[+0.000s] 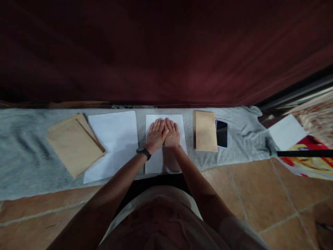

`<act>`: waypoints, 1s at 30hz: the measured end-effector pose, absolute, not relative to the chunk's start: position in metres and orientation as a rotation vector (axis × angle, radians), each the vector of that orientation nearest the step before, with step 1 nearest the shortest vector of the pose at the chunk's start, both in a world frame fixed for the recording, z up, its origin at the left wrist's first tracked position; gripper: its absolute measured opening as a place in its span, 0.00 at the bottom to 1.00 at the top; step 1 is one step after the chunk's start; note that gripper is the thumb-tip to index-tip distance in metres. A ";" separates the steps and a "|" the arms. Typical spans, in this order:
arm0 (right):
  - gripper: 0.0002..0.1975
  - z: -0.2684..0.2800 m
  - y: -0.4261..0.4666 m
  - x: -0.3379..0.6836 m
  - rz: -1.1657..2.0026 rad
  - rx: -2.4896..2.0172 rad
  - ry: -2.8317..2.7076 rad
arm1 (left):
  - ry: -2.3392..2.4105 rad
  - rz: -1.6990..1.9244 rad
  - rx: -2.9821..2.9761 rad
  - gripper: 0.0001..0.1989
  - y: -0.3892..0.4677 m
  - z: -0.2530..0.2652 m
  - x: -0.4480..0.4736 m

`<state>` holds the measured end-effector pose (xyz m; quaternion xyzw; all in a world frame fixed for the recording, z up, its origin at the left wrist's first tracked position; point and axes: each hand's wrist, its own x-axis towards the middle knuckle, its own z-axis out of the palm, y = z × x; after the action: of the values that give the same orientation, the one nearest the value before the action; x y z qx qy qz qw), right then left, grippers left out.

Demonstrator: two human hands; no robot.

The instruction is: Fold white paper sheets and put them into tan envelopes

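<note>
Both hands lie flat, side by side, on a white sheet of paper [154,163] in the middle of the cloth-covered surface. My left hand [156,134], with a dark band on its wrist, has its fingers stretched away from me, and its thumb meets the other hand. My right hand [172,134] rests palm down next to it, fingers also extended. Neither hand grips anything. Left of them are more white sheets [119,135], partly under brown envelopes [75,146]. To the right sits a stack of brown envelopes [206,132].
A dark-screened phone [222,133] lies beside the right stack on the grey cloth [241,135]. A dark red curtain [166,62] hangs behind. At far right are a white card [287,132] and a colourful printed sheet [309,161]. Tiled floor [255,187] shows below the front edge.
</note>
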<state>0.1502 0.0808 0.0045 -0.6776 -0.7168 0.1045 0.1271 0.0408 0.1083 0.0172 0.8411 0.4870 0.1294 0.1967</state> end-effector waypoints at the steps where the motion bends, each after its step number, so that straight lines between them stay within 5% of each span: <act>1: 0.31 0.004 0.081 0.151 0.287 -1.977 -2.073 | 1.382 0.342 2.361 0.33 0.112 0.013 0.041; 16: 0.29 0.005 0.058 0.191 0.220 -2.152 -1.747 | 1.634 0.400 2.312 0.32 0.092 0.011 0.015; 30: 0.28 0.007 -0.072 0.158 0.100 -1.975 -2.018 | 1.340 0.329 2.589 0.34 -0.034 0.010 -0.015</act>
<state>0.1578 -0.0723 0.0074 -0.6903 -0.7053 0.0349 0.1576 -0.0145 -0.0340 0.0104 0.8778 0.4542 0.1116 0.1036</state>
